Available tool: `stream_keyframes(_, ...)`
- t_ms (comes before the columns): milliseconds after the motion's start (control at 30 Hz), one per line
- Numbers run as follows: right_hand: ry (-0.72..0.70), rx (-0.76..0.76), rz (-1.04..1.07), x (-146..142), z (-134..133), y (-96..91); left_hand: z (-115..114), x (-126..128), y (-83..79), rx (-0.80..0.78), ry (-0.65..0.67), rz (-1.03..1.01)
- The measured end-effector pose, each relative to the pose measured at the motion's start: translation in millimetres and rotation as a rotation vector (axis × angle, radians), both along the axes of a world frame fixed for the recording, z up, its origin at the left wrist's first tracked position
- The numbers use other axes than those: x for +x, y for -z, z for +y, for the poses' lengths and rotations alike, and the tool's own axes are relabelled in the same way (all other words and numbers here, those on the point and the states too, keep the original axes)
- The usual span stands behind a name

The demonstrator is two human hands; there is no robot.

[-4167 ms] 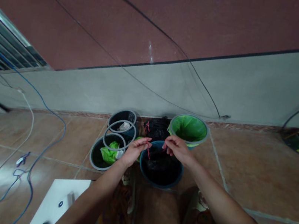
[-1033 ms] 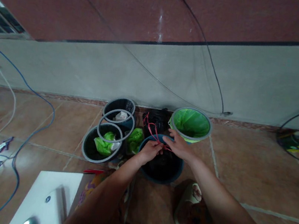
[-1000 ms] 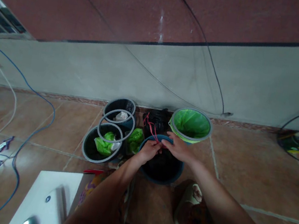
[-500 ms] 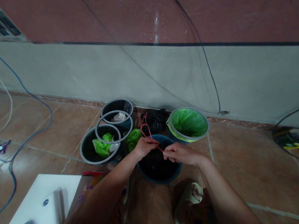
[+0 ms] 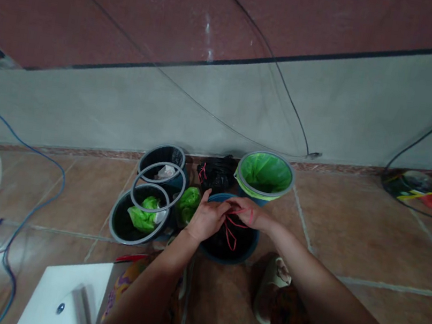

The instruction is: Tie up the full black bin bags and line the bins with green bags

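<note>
My left hand (image 5: 209, 218) and my right hand (image 5: 248, 213) meet over a blue bin (image 5: 226, 261) with a dark inside. Both have their fingers closed on a thin red string (image 5: 232, 239). It loops down over the bin opening and lies across the back of my right hand. My left thumb points up, and the fingertips are partly hidden where the hands come together. Just behind them is a black plastic bag (image 5: 220, 176), with some red string at its left side. A bright green bag (image 5: 188, 204) lies left of my left hand.
A bin with a green liner (image 5: 266, 174) stands behind on the right. On the left, two more bins (image 5: 116, 231) (image 5: 143, 164) hold bags, with a loose grey ring (image 5: 134, 193) across them. A white box (image 5: 63, 285) and blue cable (image 5: 36, 211) are nearer left.
My hands have come together, the right one moving left toward the left one. The string that stretched up toward the black bag now hangs in loops below my fingers. The view has shifted slightly.
</note>
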State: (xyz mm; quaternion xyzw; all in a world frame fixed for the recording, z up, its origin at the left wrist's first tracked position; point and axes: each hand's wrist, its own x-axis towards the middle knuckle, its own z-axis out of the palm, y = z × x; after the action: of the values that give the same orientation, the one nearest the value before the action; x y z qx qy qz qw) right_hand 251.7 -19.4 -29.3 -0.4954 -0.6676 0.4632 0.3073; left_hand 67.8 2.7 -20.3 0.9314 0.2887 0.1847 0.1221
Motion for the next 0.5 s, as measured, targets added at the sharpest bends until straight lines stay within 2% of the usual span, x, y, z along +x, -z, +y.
stream_keyframes(133, -0.005, -0.015, 0.064, 0, -1, 2.0, 2, -2, 3.5, 0.068, -0.023, -0.072)
stream_keyframes(267, 0.022, -0.180, 0.133, -4, -3, -2.4, 1, -3, 0.1, 0.070, -0.058, -0.163)
stream_keyframes(367, 0.017, -0.253, 0.124, -4, -5, -7.5, 0, -2, -2.8, 0.001, -0.082, -0.223)
stream_keyframes(433, 0.057, -0.212, 0.026, -4, -5, -10.9, -1, -2, -3.2, -0.070, -0.095, -0.266)
stream_keyframes(500, 0.114, -0.070, -0.158, -6, -6, -14.3, -1, 0, -2.1, -0.153, -0.110, -0.323)
